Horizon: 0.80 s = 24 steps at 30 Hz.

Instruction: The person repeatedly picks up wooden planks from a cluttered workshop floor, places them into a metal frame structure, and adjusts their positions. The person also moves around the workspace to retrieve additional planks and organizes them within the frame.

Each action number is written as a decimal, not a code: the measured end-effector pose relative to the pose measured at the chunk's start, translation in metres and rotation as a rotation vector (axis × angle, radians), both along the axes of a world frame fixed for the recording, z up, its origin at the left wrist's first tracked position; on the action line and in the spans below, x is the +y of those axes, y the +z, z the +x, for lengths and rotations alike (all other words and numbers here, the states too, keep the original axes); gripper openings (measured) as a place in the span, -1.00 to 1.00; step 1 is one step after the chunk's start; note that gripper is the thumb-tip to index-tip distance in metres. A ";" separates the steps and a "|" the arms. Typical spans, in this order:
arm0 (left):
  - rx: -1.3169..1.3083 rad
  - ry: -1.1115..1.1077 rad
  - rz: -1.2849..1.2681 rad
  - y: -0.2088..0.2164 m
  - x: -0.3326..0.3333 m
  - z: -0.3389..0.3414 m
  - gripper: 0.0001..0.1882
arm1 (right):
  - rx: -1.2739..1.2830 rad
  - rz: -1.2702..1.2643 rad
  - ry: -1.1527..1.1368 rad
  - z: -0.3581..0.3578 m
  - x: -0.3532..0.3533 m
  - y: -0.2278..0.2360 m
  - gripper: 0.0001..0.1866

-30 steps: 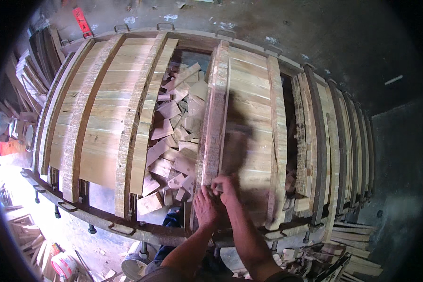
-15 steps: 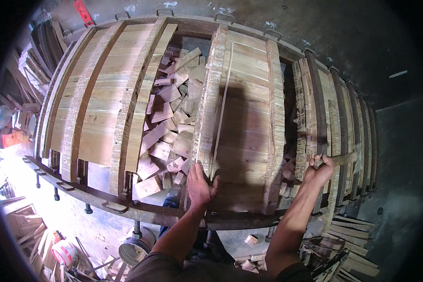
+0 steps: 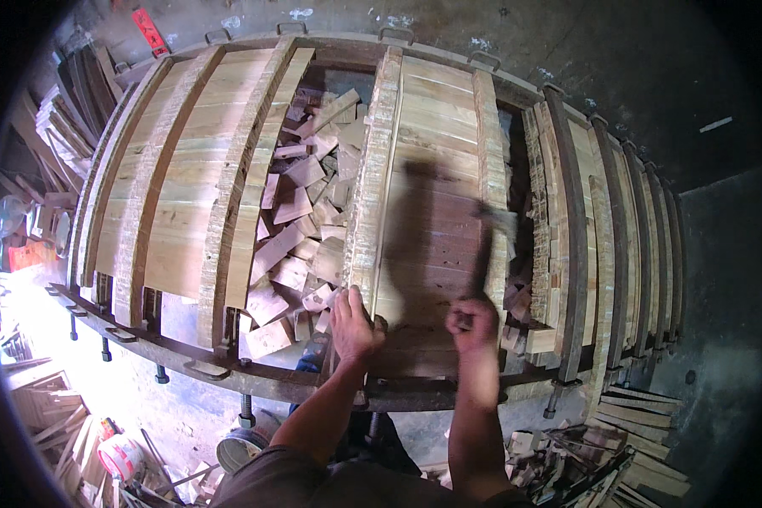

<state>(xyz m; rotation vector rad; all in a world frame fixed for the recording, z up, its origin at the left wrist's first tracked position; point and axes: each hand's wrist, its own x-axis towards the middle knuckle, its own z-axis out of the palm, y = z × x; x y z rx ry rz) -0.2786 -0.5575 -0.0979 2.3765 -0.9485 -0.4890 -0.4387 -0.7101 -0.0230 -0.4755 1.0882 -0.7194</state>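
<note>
A wide panel of pale wooden boards [image 3: 436, 169] lies clamped in a curved metal rack in front of me. My left hand [image 3: 351, 322] presses on the near end of a thin wooden strip [image 3: 387, 169] that runs along the panel's left edge. My right hand [image 3: 472, 326] is closed on the handle of a hammer [image 3: 493, 245]. The hammer is raised over the panel's right side, and its head is blurred. The shadow of hand and hammer falls across the boards.
A heap of wood offcuts [image 3: 300, 229] fills the gap left of the panel. More clamped panels lie to the left [image 3: 186, 186] and right [image 3: 567, 237]. The dark metal frame bar [image 3: 229, 372] runs along the near edge. Scrap slats [image 3: 626, 432] and a bucket [image 3: 118, 455] are on the floor.
My right hand has come back from the rack at the far right to the middle panel, now holding a raised hammer. My left hand stays at the strip's near end.
</note>
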 end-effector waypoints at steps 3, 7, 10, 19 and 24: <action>0.049 0.015 -0.012 -0.002 -0.002 0.001 -0.09 | 0.135 -0.125 -0.348 -0.002 -0.018 0.026 -0.80; 0.071 -0.005 0.020 -0.002 -0.004 -0.001 -0.06 | 0.256 -0.152 -0.189 0.036 0.022 -0.045 -0.77; 0.067 -0.009 0.000 -0.008 -0.001 0.003 -0.06 | -0.075 0.202 0.346 0.068 0.073 -0.069 -0.77; 0.211 0.077 -0.030 -0.001 0.000 0.007 -0.02 | 0.120 -0.180 -0.163 -0.011 0.017 0.012 -0.91; 0.177 0.046 -0.017 -0.013 0.003 0.001 -0.02 | 0.117 0.026 -0.045 0.054 0.062 -0.053 -0.84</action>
